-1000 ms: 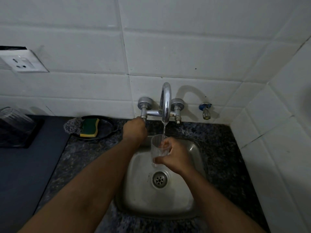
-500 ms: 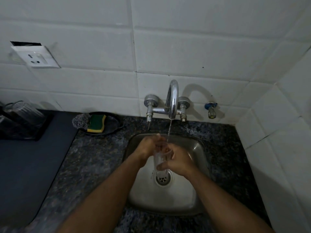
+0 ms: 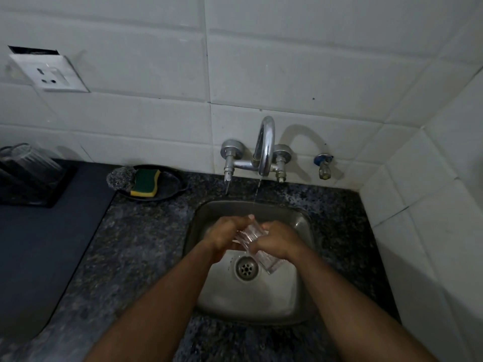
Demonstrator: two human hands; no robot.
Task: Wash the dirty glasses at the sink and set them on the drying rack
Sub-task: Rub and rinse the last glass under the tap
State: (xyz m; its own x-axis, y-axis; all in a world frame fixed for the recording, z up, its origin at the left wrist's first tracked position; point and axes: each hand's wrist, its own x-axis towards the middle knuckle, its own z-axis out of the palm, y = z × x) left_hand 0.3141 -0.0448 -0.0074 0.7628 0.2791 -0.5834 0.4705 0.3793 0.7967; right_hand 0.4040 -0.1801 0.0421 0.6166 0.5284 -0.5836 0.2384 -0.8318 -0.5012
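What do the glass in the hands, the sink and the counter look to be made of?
Glass: clear and ribbed, probably real glass, though clear plastic is possible. Sink: brushed, dull-shining metal, likely stainless steel. Counter: dark speckled stone look, perhaps polished granite.

You are looking at a scene where nothing is showing readable text: no label, brand, number or sign is appearing on anything near your fingers or beyond them.
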